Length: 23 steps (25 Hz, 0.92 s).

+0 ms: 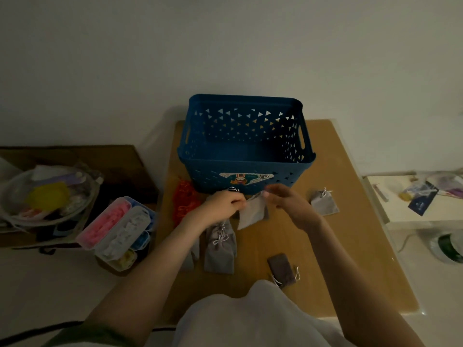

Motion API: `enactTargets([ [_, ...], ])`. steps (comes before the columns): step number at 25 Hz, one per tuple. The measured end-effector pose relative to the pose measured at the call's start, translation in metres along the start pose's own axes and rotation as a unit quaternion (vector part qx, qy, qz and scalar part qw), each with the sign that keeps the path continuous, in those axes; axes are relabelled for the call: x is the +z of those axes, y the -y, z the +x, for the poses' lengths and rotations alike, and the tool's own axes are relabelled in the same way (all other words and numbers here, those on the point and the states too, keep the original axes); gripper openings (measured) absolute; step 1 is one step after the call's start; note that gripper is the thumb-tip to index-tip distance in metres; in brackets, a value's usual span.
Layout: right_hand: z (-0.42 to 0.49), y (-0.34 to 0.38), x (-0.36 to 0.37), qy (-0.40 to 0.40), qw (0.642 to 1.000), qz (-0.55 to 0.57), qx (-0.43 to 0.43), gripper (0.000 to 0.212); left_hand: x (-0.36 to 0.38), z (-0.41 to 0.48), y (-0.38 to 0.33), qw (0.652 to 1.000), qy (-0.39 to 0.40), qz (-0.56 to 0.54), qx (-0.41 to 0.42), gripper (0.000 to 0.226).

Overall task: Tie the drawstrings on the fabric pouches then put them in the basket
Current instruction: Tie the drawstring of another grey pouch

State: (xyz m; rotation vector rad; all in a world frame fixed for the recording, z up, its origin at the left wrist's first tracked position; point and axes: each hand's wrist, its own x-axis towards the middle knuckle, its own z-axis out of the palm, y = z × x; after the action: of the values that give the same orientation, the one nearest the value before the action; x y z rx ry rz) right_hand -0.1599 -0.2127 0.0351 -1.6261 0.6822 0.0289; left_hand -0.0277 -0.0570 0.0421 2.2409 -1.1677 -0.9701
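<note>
Labels: the blue basket (245, 146), upper centre of the frame on the wooden table (345, 246), carries a sticker (246, 178) on its near wall. The sticker shows a cartoon rabbit and the letters "EP"; any other print on it is illegible. A dark blue tag (423, 200) at the right edge bears white print too small to read.

Grip state: the left hand (223, 204) has curled fingers pinching the upper left corner of a grey pouch (251, 212). The right hand (288, 201) pinches its upper right corner with thumb and fingertips. The pouch hangs between the hands, just in front of the basket's near wall, outside the basket.

Other pouches on the table:
- a tied grey pouch (220, 249) with a white bow, below the left hand;
- a small grey pouch (324, 202), right of the right hand;
- a dark pouch (281, 267), lower centre, partly cut off by light clothing;
- a red mesh pouch (185, 201), partly hidden behind the left wrist.

Dim light and blur obscure the held pouch's drawstring.
</note>
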Motion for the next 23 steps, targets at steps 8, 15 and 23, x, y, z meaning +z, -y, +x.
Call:
enactTargets([
  [8,0.008,0.032,0.030,0.048,0.994,0.095,-0.020,0.029,-0.037,-0.015,0.004,0.998,-0.059,-0.021,-0.009,0.019],
  [15,0.017,0.021,0.031,-0.025,0.993,0.108,-0.037,0.032,-0.030,-0.012,0.014,0.992,-0.118,-0.037,-0.019,0.035],
  [23,0.026,0.006,0.013,-0.202,0.975,0.082,0.043,0.026,-0.031,-0.015,0.035,0.975,-0.100,-0.181,-0.080,0.044],
])
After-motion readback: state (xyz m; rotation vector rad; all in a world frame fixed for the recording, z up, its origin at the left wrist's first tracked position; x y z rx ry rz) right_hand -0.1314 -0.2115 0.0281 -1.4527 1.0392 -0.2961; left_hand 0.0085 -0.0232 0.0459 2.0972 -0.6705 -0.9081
